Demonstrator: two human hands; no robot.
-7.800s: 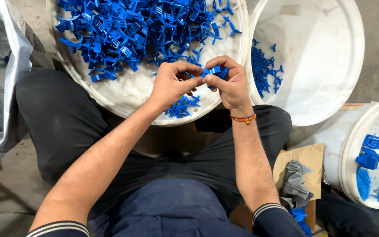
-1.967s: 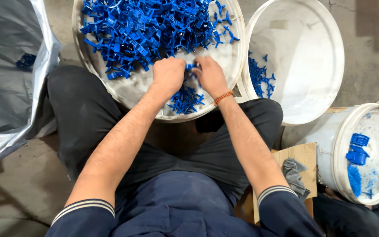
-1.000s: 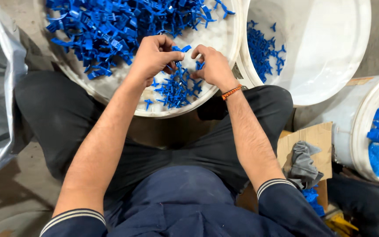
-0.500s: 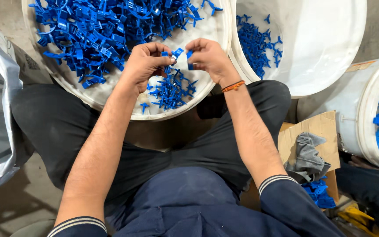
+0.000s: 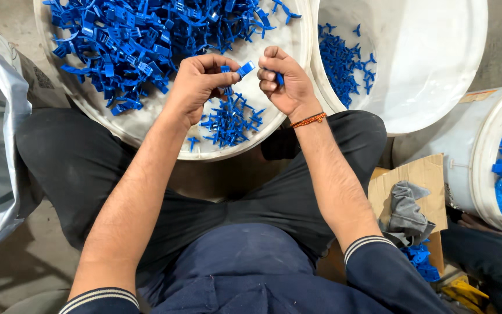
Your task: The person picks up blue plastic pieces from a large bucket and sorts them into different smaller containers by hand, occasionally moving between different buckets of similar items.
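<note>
Bare concrete floor shows at the frame edges, with white tubs crowded round a seated person's lap. Just above frame centre, the small blue plastic clip sits pinched at the fingertips of the left hand, its free end poking toward the right hand. That right hand is curled shut, and a sliver of another blue piece shows between its fingers; how firmly it is gripped I cannot tell. The clip looks very light, rigid moulded plastic with a smooth, slightly slick skin, so a fingertip pinch across its flat sides seems the sensible hold; thin tabs could probably snap if bent hard.

Below the hands lies a small scatter of loose blue bits on the bottom of the wide white tub. Toward the upper left, the same tub carries a dense heap of blue parts. A second white tub at upper right holds fewer pieces. At far right a third bucket contains larger blue blocks, with a grey rag on cardboard beside it.
</note>
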